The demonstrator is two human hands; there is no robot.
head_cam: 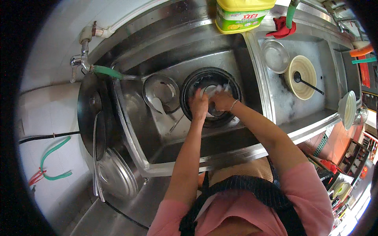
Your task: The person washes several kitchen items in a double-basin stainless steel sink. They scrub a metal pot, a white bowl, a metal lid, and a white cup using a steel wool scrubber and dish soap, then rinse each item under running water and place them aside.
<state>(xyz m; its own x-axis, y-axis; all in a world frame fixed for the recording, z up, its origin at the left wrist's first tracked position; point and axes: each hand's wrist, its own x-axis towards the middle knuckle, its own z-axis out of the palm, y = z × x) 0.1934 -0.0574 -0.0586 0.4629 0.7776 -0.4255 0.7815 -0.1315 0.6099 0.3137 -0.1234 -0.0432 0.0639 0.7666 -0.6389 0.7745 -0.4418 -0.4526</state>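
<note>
A round black basin (pixel 210 123) stands in the stainless steel sink (pixel 177 129) in front of me. Inside it, my left hand (pixel 199 103) grips the left edge of a small round bowl (pixel 211 89) that looks metallic. My right hand (pixel 223 101), with a thin bracelet at the wrist, is bent over the same bowl; whitish blurred material shows at its fingers, and I cannot tell what it is. Left of the basin sits a round metal bowl (pixel 161 88) with a pale spoon-like utensil (pixel 159 105) in it. A thin stick-like utensil (pixel 176 123) lies near them.
The right-hand sink holds a clear or metal bowl (pixel 275 56) and a cream bowl (pixel 301 77) with a black ladle (pixel 308 82). A yellow Liby detergent tub (pixel 245 14) and a red cloth (pixel 282 27) are at the back. A green hose (pixel 107 71), a wok (pixel 88 118) and metal lids (pixel 118 174) are left.
</note>
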